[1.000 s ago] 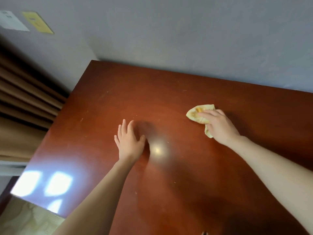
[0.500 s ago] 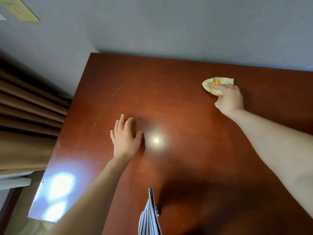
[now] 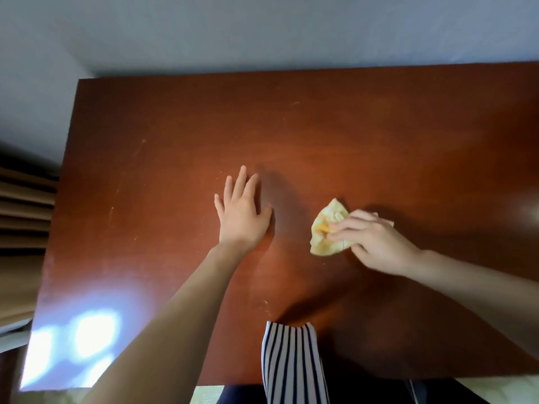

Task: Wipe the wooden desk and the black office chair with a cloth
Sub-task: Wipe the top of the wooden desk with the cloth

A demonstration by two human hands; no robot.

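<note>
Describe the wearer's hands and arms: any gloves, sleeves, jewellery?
Left hand and right hand: no gloves, rings or watch visible, and no sleeves in view above either wrist. A black-and-white striped garment hangs at the frame's bottom.

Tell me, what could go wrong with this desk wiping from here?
The cloth is bunched small in the right hand, so strokes could leave strips of the desk unwiped. The left hand lies flat on the desk; the patch under it may get skipped or smudged.
</note>
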